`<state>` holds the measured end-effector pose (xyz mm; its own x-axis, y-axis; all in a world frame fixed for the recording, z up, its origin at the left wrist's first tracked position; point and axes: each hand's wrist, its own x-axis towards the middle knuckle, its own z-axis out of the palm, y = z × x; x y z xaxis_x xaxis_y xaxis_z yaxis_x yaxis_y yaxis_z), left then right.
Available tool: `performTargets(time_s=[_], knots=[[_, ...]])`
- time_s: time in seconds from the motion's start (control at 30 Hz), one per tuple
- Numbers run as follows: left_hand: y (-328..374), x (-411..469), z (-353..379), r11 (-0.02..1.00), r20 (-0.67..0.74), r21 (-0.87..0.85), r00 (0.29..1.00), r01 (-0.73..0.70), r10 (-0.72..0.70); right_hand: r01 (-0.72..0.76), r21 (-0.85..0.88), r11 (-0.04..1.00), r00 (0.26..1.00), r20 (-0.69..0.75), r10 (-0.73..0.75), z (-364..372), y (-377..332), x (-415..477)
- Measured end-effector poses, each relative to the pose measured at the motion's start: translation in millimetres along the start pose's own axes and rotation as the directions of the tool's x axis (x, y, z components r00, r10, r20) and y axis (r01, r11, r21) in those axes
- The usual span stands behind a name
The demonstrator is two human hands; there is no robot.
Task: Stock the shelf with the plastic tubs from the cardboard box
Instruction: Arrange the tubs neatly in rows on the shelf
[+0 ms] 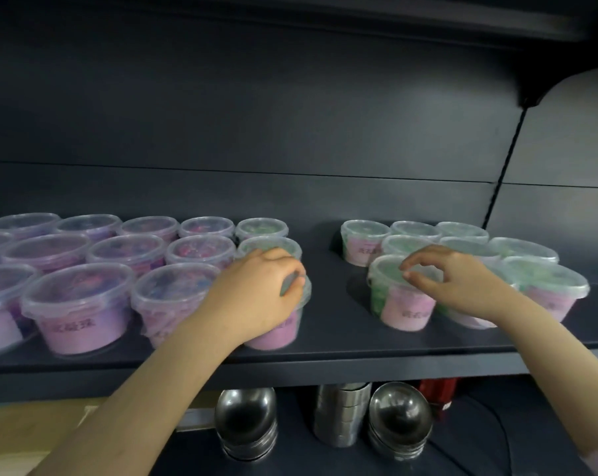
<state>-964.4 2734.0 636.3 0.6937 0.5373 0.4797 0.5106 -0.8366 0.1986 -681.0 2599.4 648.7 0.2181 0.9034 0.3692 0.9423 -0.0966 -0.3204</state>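
Clear-lidded plastic tubs with pink labels stand in two groups on the dark shelf [332, 324]. My left hand [256, 290] lies over the lid of the front tub [280, 333] at the right end of the left group, fingers curled around its rim. My right hand [452, 280] hovers over the lid of a green-filled tub [399, 300] at the front of the right group, thumb and fingers bent and apart, touching or just above the lid. The cardboard box is only partly seen at the lower left [26, 427].
A gap of bare shelf separates the two tub groups. Below the shelf stand stacked steel bowls [246, 420], a stack of steel tins [342, 413], more bowls [399, 420] and a red object [438, 393] with a black cable.
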Motion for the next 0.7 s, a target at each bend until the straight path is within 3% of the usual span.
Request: performTargets(time_s=[0.17,0.47,0.7], knots=[[2.1,-6.3,16.0,0.995,-0.038,0.091,0.999,0.028,-0.025,-0.001,0.026,1.0,0.999,0.052,0.0,1.1,20.6,-3.6],[-4.6,-2.0,8.1,0.984,0.071,-0.098,0.987,0.149,-0.142,0.05,0.113,0.992,0.989,0.134,-0.066,-0.7,5.2,-8.9],[-12.3,0.2,0.8,0.982,0.138,-0.124,0.983,0.142,-0.124,0.075,0.177,0.981,0.982,0.161,-0.104,12.6,-37.9,-11.4]])
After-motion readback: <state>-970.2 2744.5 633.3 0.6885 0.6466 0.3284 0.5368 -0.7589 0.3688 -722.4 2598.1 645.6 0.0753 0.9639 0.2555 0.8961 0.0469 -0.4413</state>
